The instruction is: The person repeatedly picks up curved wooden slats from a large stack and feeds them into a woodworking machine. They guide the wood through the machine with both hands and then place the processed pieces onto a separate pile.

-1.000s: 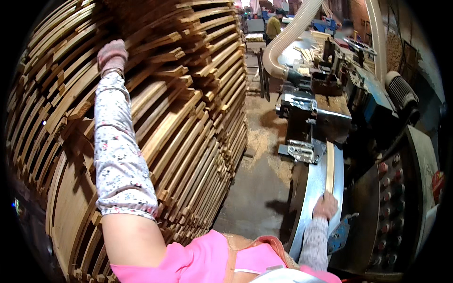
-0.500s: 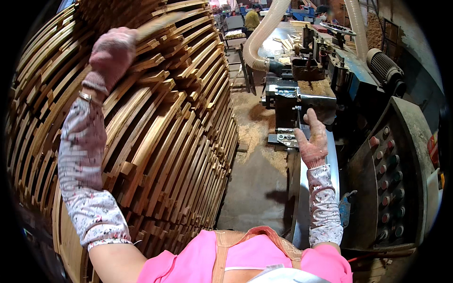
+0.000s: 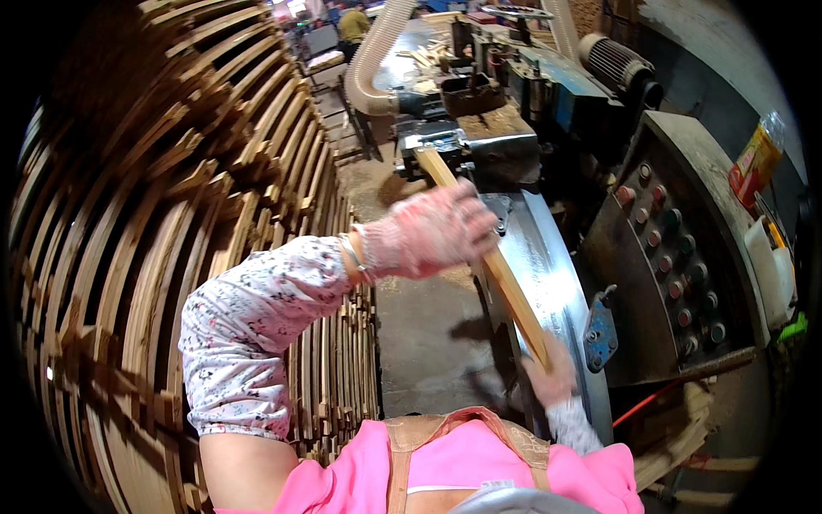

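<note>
A pale wooden strip (image 3: 515, 295) slants over the machine's metal bed, its far end by the metal guide block (image 3: 428, 137). My left hand (image 3: 432, 230), in a pinkish knit glove, is closed over the strip's middle from above. At the strip's near end is my gloved right hand (image 3: 555, 373). Its thumb and fingers lie on either side of that end, slightly blurred. Beneath both hands runs the shiny metal bed (image 3: 552, 253) of the woodworking machine.
Tall stacks of curved wooden strips (image 3: 128, 283) fill the left side. On the right stands a control panel (image 3: 672, 257) with several buttons. A ribbed hose (image 3: 374, 60) and a motor (image 3: 618, 67) are farther off. A blue bracket (image 3: 601, 330) sits beside the bed.
My left hand has come from the stack at the left over to the machine bed with a wooden strip. My right hand has drawn back toward me to the strip's near end. The view has shifted right.
</note>
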`<state>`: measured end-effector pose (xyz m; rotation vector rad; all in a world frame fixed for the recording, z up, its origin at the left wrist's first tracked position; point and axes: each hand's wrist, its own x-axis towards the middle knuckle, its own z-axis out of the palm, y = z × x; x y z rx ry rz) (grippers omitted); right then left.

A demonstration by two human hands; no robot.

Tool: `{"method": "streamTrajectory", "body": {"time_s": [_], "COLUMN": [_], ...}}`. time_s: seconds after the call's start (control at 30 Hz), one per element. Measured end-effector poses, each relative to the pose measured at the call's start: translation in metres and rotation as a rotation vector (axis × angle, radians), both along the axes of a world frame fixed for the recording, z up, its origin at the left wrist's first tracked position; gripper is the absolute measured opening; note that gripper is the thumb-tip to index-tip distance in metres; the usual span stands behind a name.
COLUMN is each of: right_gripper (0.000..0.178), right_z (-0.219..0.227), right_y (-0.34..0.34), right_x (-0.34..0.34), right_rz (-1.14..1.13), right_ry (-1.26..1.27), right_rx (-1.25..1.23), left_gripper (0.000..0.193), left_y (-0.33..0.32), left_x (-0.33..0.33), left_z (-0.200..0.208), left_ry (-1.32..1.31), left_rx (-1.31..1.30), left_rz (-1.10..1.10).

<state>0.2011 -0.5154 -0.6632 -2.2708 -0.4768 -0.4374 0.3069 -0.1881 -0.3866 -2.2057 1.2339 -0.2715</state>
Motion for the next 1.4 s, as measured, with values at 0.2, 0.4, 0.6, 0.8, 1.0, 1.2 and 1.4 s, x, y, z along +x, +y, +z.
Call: {"method": "streamTrajectory", "body": {"time_s": [0.2, 0.4, 0.6, 0.8, 1.0, 1.2, 1.4], "right_gripper": [0.061, 0.058, 0.061, 0.056, 0.046, 0.033, 0.03], "right_z": [-0.058, -0.079, -0.069, -0.069, -0.073, -0.085, -0.052], "right_y": [-0.057, 0.01, 0.048, -0.011, -0.068, -0.047, 0.009], "right_x": [-0.115, 0.091, 0.213, 0.036, -0.095, 0.009, 0.148], "right_rz": [-0.571, -0.595, -0.465, -0.434, -0.524, -0.382, -0.343], "right_ry": [0.195, 0.086, 0.098, 0.19, 0.153, -0.067, 0.173], "right_rx": [-0.542, -0.35, -0.302, -0.42, -0.497, -0.444, -0.521], "left_gripper": [0.057, 0.065, 0.061, 0.07, 0.07, 0.065, 0.043], "left_y": [0.09, 0.16, 0.222, 0.286, 0.321, 0.343, 0.297], "left_x": [0.022, 0.003, -0.022, -0.07, -0.07, -0.068, -0.069], "left_z": [-0.014, 0.026, 0.118, 0.149, 0.149, 0.178, 0.174], "left_ry": [-0.137, -0.37, -1.053, -1.271, -0.939, -0.802, -0.813], "left_rx": [-0.347, -0.553, -0.584, -0.75, -0.641, -0.424, -0.384], "left_rz": [0.36, 0.383, 0.183, 1.233, 1.557, 1.497, 1.368]}}
